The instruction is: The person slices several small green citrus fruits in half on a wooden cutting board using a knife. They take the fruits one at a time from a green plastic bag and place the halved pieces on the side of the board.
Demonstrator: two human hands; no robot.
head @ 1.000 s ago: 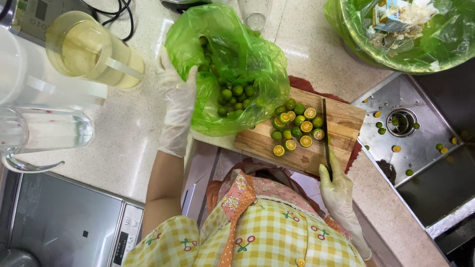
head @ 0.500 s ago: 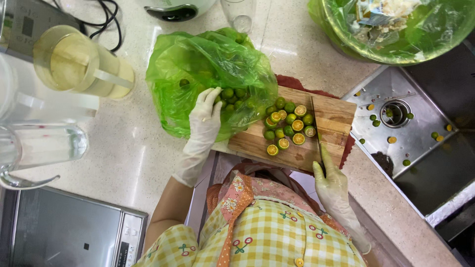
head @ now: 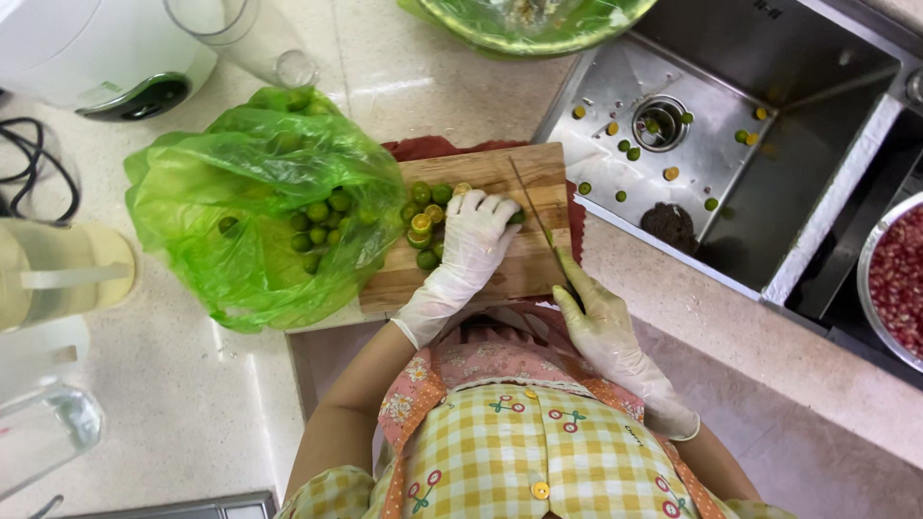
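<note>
A wooden cutting board (head: pixel 524 173) lies on the counter with a pile of small green citrus fruits (head: pixel 423 216), some of them halved. My left hand (head: pixel 471 250), in a white glove, rests flat on that pile. At the board's right end my right hand (head: pixel 601 322), also gloved, grips the handle of a knife (head: pixel 534 207), whose blade lies across the wood just right of my left fingers. A green plastic bag (head: pixel 240 192) with more whole fruits (head: pixel 322 226) lies open against the board's left end.
A steel sink (head: pixel 769 106) with scattered fruits is at the right. A bowl of red grains (head: pixel 894 279) sits at the far right and a plastic-lined bowl (head: pixel 529 19) at the top. A jug of yellowish liquid (head: pixel 58 274), a white appliance (head: pixel 96 48) and glassware (head: pixel 260 38) stand on the left.
My left hand has come out of the green bag and now lies on the fruit pile on the board. My right hand has come up to the board with the knife.
</note>
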